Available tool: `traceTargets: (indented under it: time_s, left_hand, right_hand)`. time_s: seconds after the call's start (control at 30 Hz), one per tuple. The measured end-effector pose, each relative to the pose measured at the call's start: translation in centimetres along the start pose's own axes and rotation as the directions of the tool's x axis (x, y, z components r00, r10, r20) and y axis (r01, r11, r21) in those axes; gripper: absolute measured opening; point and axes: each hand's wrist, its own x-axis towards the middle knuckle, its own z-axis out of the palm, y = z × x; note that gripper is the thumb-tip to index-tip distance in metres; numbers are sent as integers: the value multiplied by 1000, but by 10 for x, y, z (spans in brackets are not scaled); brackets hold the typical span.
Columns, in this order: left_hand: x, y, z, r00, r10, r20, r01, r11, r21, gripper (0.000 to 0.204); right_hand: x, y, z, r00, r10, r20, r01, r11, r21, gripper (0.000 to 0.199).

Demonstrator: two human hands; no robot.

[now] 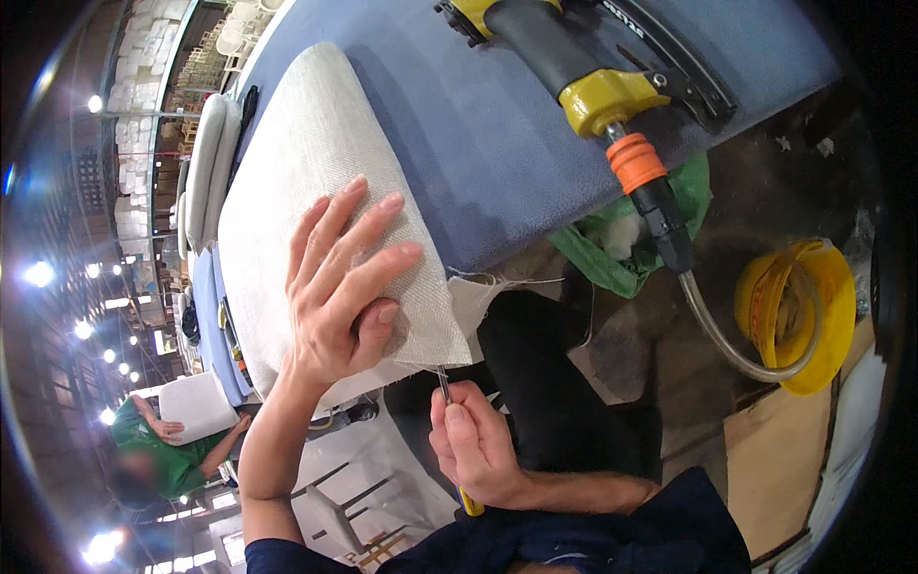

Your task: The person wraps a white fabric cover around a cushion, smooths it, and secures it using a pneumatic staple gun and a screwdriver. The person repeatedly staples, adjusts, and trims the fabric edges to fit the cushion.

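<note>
My left hand (344,282) lies flat, fingers spread, on a cushion covered in off-white woven fabric (306,172) that rests on a blue padded table (497,124). My right hand (473,445) grips a thin metal tool with a yellow handle (467,499); its tip (443,381) touches the cushion's lower edge, where frayed fabric hangs over the table edge.
A yellow and black pneumatic stapler (583,72) with an orange coupling and hose (727,335) lies on the table. A yellow spool (798,311) and green bag (636,239) sit on the floor. Stacked cushions (210,163) lie further along. A person in green (163,454) works at the left.
</note>
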Motion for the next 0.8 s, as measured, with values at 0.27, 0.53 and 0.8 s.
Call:
traceTargets:
  time_s: [0.27,0.53,0.8]
  left_hand:
    - [14,7,-7,999,26,43,-29,998,49,37]
    - [-53,-8,-36,979,13,-203,-4,999,46,35]
    - [-117,145,38,856,-454,-248,51,551,-833,42]
  right_hand:
    - [-17,3,-51,913,-407,-15,289,673,-680,10]
    - [-49,46,-120,916,-377,-139,115,577,-808,5]
    - [-72,10,-87,855,-518,-12,270,466,-843,39]
